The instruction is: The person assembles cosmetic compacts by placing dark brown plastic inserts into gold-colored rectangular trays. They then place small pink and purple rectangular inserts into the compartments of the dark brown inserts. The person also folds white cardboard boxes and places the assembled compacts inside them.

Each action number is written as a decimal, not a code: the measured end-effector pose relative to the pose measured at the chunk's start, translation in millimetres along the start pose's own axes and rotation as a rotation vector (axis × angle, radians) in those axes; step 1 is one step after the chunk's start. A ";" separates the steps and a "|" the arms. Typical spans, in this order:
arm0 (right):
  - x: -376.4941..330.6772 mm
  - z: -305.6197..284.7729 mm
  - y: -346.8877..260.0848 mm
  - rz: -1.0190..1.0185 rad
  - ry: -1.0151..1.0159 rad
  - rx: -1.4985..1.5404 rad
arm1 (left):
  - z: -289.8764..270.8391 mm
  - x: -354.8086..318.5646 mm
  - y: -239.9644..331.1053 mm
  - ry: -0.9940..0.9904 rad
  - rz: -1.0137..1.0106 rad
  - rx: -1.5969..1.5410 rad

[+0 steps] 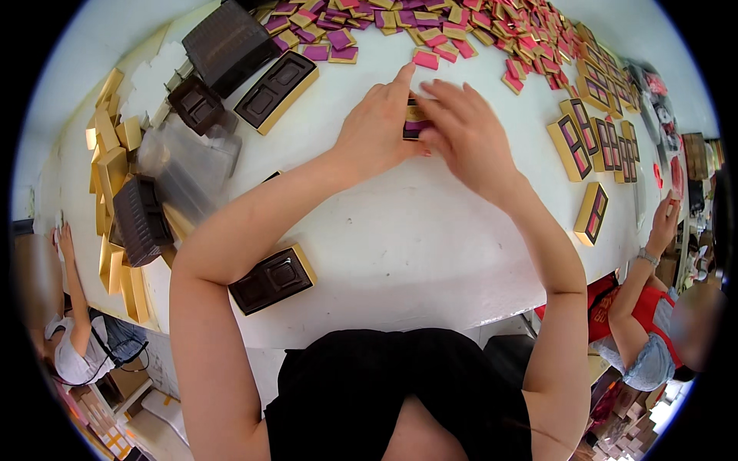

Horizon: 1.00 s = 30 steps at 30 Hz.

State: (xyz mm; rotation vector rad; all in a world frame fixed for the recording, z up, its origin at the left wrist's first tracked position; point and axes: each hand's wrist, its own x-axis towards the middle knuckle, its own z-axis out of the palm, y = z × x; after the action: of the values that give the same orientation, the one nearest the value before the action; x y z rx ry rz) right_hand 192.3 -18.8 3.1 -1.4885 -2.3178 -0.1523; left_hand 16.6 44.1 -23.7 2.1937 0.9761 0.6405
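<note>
At the far middle of the white table (430, 230), a small gold box with a dark tray (413, 132) shows between my hands, a purple piece inside it. My left hand (373, 127) grips the box from its left side, index finger stretched forward past it near a pink-and-gold packet (425, 58). Over the box's right side hovers my right hand (473, 142), its fingers apart and slightly blurred. Both hands cover much of the box. Left of them lies a gold box with an unfilled dark tray (277, 91); a similar box (273, 280) sits beneath my left forearm.
Purple and pink packets (530, 50) pile up along the far edge. Filled boxes (570, 146) stand at the right, one box (591, 213) nearer. On the left are stacked dark trays (231, 46), clear plastic (188, 165) and gold sleeves (111, 177). Other people sit at both sides.
</note>
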 end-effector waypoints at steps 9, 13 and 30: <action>-36.1 8.3 3.8 -0.001 -0.089 -0.052 | -59.0 -17.6 17.8 -0.167 0.322 0.431; -102.7 -8.0 47.4 0.182 0.015 -0.198 | -147.2 -111.1 72.4 -0.525 0.216 0.743; -108.4 -51.2 33.2 0.209 0.149 -0.323 | -69.3 -109.0 1.2 -0.204 0.198 0.724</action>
State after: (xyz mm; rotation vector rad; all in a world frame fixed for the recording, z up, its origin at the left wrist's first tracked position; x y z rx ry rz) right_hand 274.9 -111.9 6.4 -1.7933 -2.0756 -0.5828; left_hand -93.6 -16.7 5.5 2.9442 0.9869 0.1314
